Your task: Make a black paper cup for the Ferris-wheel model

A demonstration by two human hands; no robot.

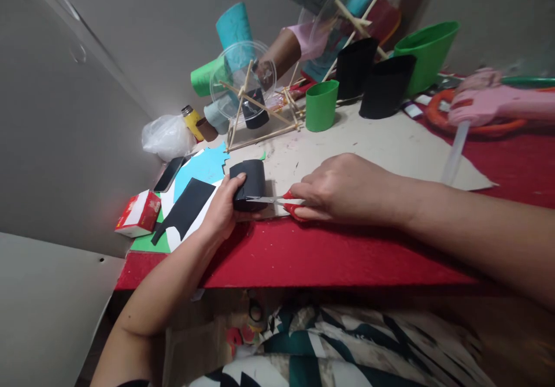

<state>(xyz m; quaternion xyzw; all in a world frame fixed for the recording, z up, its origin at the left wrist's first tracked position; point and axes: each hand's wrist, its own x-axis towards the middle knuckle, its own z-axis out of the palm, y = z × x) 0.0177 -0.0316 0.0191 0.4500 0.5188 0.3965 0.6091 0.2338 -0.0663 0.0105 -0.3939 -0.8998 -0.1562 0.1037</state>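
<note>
My left hand (223, 205) grips a black paper cup (251, 173) from its left side, thumb on the wall and fingers underneath. In my right hand (336, 187) is a pair of scissors (297, 207) with red handles. Their blades point left and lie against the cup's lower edge; whether they cut into it I cannot make out. Left of my left hand lies a cut black paper sheet (188, 205), over white paper and a jagged blue paper piece (202, 167). Behind the cup stands a wooden stick frame (243, 95) carrying a clear disc and several coloured paper cups.
A green cup (321, 106) and black cups (387, 86) stand at the back right. Another person's hand (264, 72) reaches to the wheel; one in a pink sleeve (514, 103) is at right. A phone (169, 174) and red box (139, 213) lie left. The red table edge (303, 260) runs before me.
</note>
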